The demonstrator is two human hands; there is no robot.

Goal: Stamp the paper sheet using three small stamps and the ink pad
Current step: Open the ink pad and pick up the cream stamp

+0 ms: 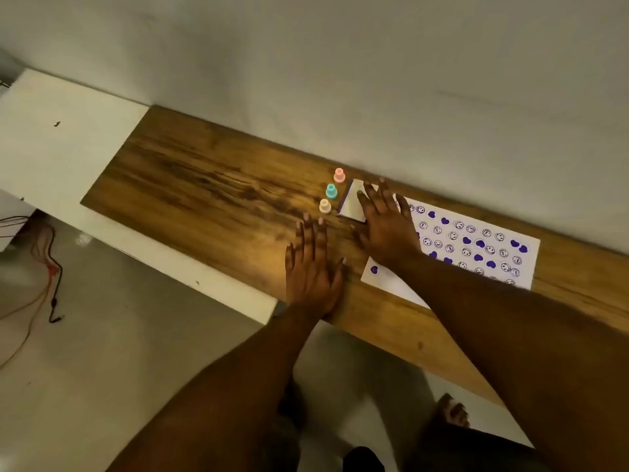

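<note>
While the left hand (311, 267) lies flat on the desk (204, 185), the flat right hand (386, 228) touches the ink pad (350, 204) at one o'clock.

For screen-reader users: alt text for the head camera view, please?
A person's right hand lays straight fingers on a white ink pad while the left hand lies flat on the wooden table. A pink stamp, teal stamp and cream stamp stand in a row left of the pad; right of it a paper sheet shows purple hearts and smiley faces.
</note>
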